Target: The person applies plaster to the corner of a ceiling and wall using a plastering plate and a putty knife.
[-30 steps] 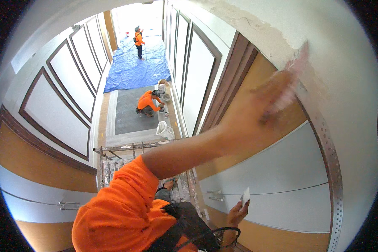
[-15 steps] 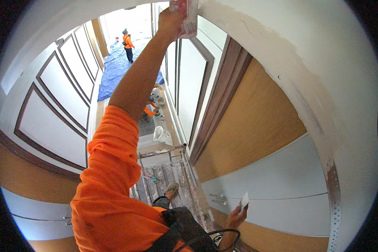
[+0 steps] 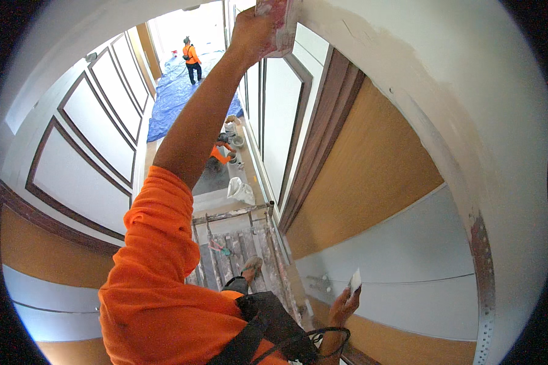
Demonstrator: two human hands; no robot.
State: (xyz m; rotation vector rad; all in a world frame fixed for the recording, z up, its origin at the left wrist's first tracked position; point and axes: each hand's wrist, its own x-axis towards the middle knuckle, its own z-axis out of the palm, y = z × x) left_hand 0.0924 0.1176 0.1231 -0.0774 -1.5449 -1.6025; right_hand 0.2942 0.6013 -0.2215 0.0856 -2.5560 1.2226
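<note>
Raised high in front of me, my left hand [image 3: 252, 35] is closed round a flat red plastering tool [image 3: 281, 29] smeared with whitish filler. This tool is up at the edge of the white arch [image 3: 426, 97], where beige filler patches show; whether it touches is unclear. Down at the lower right, my right hand [image 3: 343, 309] grips a putty knife [image 3: 355, 280] by its dark handle, its pale blade pointing up. That hand is apart from the wall panels beside it.
Below me is a paint-stained scaffold platform [image 3: 234, 255] with my foot [image 3: 251, 266] on it. Beyond stand a white sack [image 3: 240, 190], buckets [image 3: 236, 143] and a crouching person [image 3: 220, 153]. Another person [image 3: 190, 59] stands on a blue sheet [image 3: 167, 115]. Panelled walls line both sides.
My left hand and the red tool appear slightly further right and lower. The whole view has shifted a little. My right hand still holds the putty knife. The far person has turned and stepped.
</note>
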